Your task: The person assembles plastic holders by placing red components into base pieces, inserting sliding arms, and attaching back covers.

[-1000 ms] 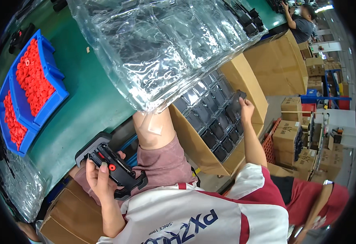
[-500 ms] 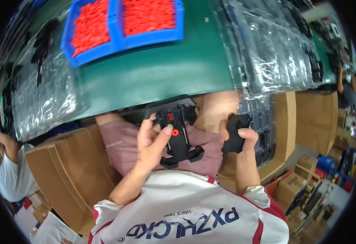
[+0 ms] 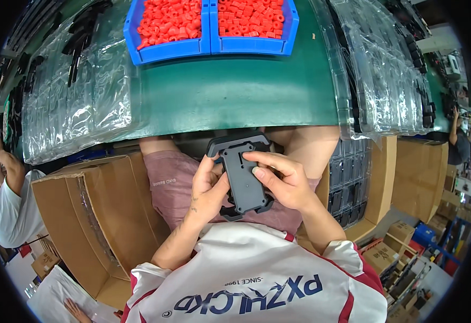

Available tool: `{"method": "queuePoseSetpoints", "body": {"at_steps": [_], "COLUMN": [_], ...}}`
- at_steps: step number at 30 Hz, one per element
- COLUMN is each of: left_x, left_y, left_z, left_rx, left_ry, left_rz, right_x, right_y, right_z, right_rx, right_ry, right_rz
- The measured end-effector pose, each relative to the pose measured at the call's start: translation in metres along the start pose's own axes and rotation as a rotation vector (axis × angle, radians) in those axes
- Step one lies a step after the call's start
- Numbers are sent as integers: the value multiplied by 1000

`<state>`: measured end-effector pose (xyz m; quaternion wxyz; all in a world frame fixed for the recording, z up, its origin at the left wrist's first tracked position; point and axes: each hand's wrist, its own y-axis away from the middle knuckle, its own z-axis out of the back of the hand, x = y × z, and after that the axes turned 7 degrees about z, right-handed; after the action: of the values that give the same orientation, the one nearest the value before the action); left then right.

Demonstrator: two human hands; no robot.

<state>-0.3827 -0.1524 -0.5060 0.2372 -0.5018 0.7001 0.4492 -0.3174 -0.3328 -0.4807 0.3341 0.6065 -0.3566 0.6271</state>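
Observation:
In my lap, over the table's near edge, my left hand [image 3: 209,185] is closed around the side of a black plastic bracket that looks like a phone holder [image 3: 237,139]. Its curved top end and lower claws show past a flat black cover plate [image 3: 244,188], which lies over its middle. With thumb and index finger, my right hand [image 3: 286,182] grips the cover's upper right part. The red pieces inside the bracket are hidden beneath the cover.
Two blue bins [image 3: 210,51] of small red plastic parts stand on the green table [image 3: 230,97]. Clear plastic trays [image 3: 85,102] lie left, more trays [image 3: 378,81] right. Cardboard boxes [image 3: 79,210] flank my legs; the right one holds black parts [image 3: 348,177]. A co-worker's arm [image 3: 13,175] shows far left.
My right hand has brought the black cover plate leftward from beside my leg onto the bracket, covering its red pieces. My left hand keeps its hold. The view has shifted slightly.

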Motion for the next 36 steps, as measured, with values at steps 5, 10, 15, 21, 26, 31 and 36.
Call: {"method": "queuePoseSetpoints", "body": {"at_steps": [5, 10, 15, 21, 26, 31, 36], "left_x": [15, 3, 1, 13, 13, 10, 3], "left_y": [-2, -3, -2, -5, -12, -6, -12], "left_z": [16, -7, -11, -1, 5, 41, 46], "left_rx": [72, 54, 55, 71, 55, -67, 116], "left_ry": [183, 57, 2, 9, 63, 315, 111], "left_rz": [37, -66, -80, -125, -121, 11, -109], "right_x": [5, -1, -23, -29, -24, -10, 0], "right_y": [-1, -1, 3, 3, -3, -5, -5], "right_z": [-1, -20, -17, -23, -25, -14, -26], "right_rx": [13, -311, -322, -359, -328, -16, 277], "right_ry": [238, 27, -255, -368, -287, 179, 296], "right_rz": [38, -96, -137, -122, -274, -136, -121]}}
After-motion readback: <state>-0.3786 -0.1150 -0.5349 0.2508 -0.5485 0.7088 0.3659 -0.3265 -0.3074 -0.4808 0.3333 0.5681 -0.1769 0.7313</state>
